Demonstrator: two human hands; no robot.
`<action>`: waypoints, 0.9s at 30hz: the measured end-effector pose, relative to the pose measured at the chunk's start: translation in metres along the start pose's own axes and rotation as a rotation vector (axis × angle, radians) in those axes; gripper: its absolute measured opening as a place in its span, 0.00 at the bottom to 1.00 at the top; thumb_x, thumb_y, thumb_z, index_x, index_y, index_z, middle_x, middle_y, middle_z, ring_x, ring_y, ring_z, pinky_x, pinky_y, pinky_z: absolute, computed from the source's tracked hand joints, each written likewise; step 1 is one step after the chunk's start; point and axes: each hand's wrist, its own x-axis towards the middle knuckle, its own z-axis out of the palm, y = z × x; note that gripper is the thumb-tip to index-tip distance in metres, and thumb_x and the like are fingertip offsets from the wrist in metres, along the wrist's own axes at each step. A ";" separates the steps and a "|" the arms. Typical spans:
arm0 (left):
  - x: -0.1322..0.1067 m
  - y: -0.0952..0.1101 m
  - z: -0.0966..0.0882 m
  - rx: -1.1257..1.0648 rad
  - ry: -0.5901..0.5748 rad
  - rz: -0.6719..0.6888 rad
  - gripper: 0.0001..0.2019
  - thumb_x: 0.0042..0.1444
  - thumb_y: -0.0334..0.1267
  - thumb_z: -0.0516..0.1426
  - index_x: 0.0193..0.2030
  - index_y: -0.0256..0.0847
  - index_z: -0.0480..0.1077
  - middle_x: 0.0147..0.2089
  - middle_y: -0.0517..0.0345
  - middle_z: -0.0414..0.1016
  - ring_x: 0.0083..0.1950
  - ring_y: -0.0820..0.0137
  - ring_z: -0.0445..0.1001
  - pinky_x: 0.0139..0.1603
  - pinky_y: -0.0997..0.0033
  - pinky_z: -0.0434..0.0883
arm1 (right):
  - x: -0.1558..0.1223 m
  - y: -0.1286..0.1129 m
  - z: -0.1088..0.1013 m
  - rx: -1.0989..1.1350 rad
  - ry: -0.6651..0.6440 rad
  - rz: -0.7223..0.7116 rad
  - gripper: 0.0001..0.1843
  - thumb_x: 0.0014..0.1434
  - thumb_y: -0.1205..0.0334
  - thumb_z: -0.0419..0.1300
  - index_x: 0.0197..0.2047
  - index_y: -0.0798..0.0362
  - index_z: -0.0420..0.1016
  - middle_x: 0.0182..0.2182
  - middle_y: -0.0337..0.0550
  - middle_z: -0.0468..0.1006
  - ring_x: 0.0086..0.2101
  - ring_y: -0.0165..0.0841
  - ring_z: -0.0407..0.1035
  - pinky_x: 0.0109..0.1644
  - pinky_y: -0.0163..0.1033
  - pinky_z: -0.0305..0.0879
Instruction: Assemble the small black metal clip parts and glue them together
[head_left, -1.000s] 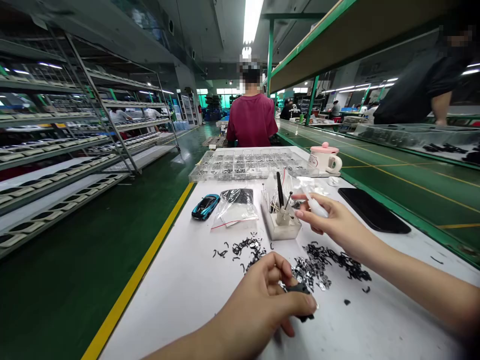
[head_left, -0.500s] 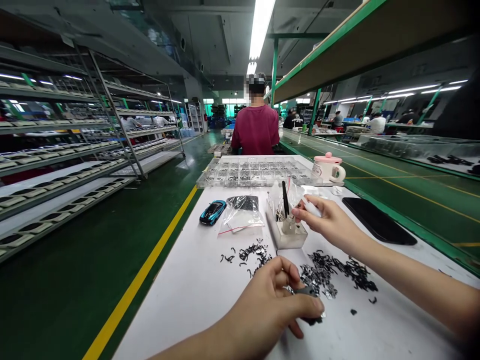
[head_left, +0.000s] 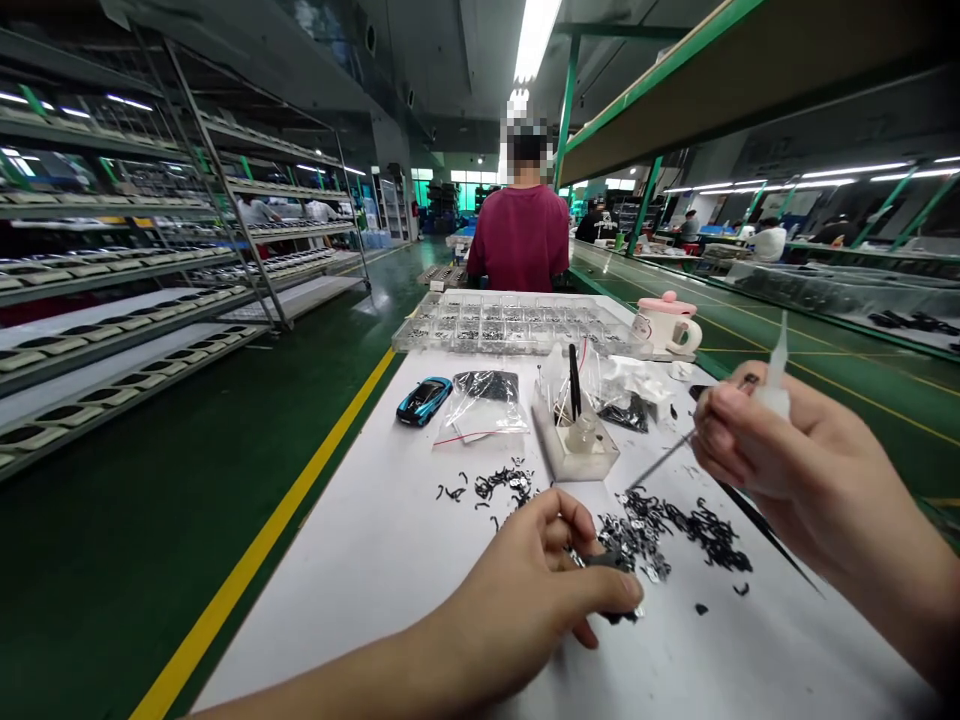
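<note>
My left hand (head_left: 525,590) is closed, thumb and fingers pinching a small dark flat piece (head_left: 619,565) just above the table; its exact kind is partly hidden. Raised at the right, my right hand (head_left: 780,440) is closed around a translucent white pointed nozzle (head_left: 778,375) that points up. The same hand also grips a thin metal rod-like tool (head_left: 664,460), slanting down to the left. Its tip is by a pile of small black and silvery parts (head_left: 637,530). Near that pile stands a pale square holder (head_left: 577,465) with a small clear bottle (head_left: 581,432) and black-handled tool (head_left: 574,380).
On the white table (head_left: 337,580) are a blue toy car (head_left: 424,400), a clear zip bag (head_left: 487,405) and more loose parts (head_left: 502,485). A compartmented clear box (head_left: 510,325) and a pink-lidded mug (head_left: 664,325) stand farther back. A person in a maroon shirt (head_left: 521,235) sits beyond.
My right hand has moved from the holder up and to the right, and the thin rod-like tool now shows in it. My left hand keeps its pinch; the view has shifted slightly.
</note>
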 end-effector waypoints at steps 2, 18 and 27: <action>0.001 -0.001 0.000 -0.001 -0.003 -0.009 0.17 0.43 0.31 0.64 0.32 0.41 0.58 0.32 0.65 0.62 0.30 0.75 0.68 0.22 0.80 0.64 | -0.011 0.002 0.001 0.060 -0.045 0.081 0.17 0.61 0.53 0.58 0.25 0.49 0.60 0.17 0.33 0.57 0.18 0.26 0.49 0.19 0.34 0.47; 0.003 -0.004 -0.002 0.024 -0.031 -0.027 0.15 0.46 0.30 0.63 0.34 0.41 0.58 0.33 0.64 0.62 0.31 0.76 0.66 0.23 0.81 0.64 | -0.018 0.011 0.003 0.099 -0.140 0.161 0.16 0.60 0.52 0.60 0.27 0.48 0.61 0.18 0.33 0.60 0.19 0.27 0.51 0.21 0.36 0.45; 0.004 -0.004 -0.001 0.008 -0.018 -0.034 0.16 0.44 0.31 0.64 0.33 0.41 0.59 0.33 0.63 0.63 0.30 0.76 0.66 0.21 0.81 0.64 | -0.018 0.012 0.002 0.088 -0.154 0.180 0.16 0.61 0.52 0.59 0.26 0.50 0.61 0.18 0.33 0.61 0.19 0.25 0.51 0.21 0.34 0.46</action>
